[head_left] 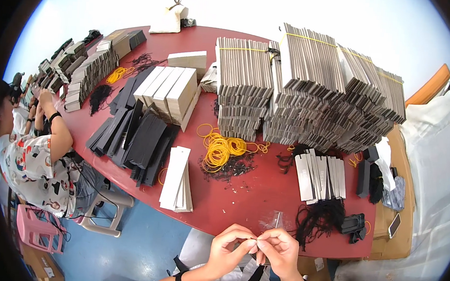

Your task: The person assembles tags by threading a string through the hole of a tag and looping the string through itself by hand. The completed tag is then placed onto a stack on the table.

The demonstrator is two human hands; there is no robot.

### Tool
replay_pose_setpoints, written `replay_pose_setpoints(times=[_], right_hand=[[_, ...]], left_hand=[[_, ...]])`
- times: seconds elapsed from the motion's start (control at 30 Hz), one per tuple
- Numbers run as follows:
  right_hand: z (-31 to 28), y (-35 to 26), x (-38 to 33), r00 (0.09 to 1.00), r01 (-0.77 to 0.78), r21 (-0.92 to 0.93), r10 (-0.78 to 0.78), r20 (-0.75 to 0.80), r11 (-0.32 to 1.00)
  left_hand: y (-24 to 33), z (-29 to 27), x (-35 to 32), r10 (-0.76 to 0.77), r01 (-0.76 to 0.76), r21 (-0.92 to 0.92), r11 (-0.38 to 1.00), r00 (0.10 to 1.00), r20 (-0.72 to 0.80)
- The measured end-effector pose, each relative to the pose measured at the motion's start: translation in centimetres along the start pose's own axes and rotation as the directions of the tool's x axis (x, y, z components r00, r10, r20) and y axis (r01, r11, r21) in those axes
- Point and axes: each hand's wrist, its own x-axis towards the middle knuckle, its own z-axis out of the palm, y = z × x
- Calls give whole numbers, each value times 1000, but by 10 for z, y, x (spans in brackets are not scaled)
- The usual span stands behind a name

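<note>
Just past the table's front edge, my left hand and my right hand meet fingertip to fingertip. Each is closed in a pinch; whatever sits between the fingertips is too small to make out. A clear plastic piece lies on the table right behind my fingers. To the right of my right hand spreads a tangle of black cords, with a fanned row of pale card strips behind it. A stack of white card strips lies to the left, near the edge.
Tall banded stacks of grey strips fill the back right of the red table. Yellow rubber bands lie mid-table. Black strips and white boxes stand left. Another person sits far left; a phone lies right.
</note>
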Motion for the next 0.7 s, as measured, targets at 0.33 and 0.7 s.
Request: replay_pose_setpoints(times=[0.33, 0.7], right_hand=[[-4, -5, -14, 997, 33, 124, -42, 70, 992], [-1, -55, -10, 909, 414, -691, -306, 282, 593]], left_hand=[[13, 0, 3, 18, -18, 2, 1000, 998, 65], [19, -6, 9, 295, -298, 455, 839, 952, 80]])
